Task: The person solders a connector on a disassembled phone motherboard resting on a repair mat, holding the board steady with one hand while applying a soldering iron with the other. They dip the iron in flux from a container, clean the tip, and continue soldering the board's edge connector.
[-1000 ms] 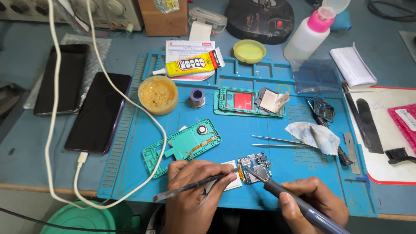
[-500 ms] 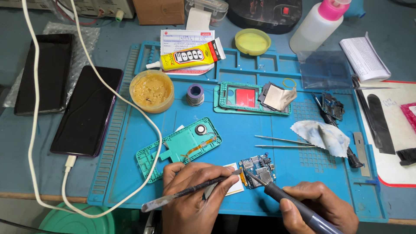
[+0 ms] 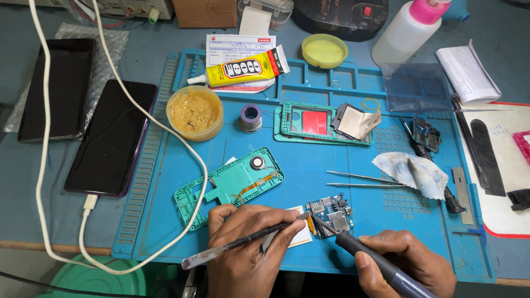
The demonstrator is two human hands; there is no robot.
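Note:
My left hand (image 3: 248, 248) grips a thin metal tool (image 3: 237, 244) whose tip lies by the left edge of a small circuit board (image 3: 331, 214) on the blue work mat (image 3: 309, 165). My right hand (image 3: 406, 265) holds a soldering iron (image 3: 364, 255) with its tip touching the board's left side. A white pad (image 3: 302, 234) lies under the tool tip, next to the board. Just above my left hand lies a teal phone frame (image 3: 229, 185) with a round part and a flex cable.
Tweezers (image 3: 361, 181), a crumpled cloth (image 3: 411, 171), a second teal frame (image 3: 317, 122), a solder spool (image 3: 250, 117), a tub of flux paste (image 3: 195, 112) and a glue tube (image 3: 243, 69) lie on the mat. Two dark phones (image 3: 113, 138) and a white cable (image 3: 41, 154) lie at left.
Both hands keep their tools at the board; the soldering iron tip has shifted slightly along the board's left edge. The view has moved a little.

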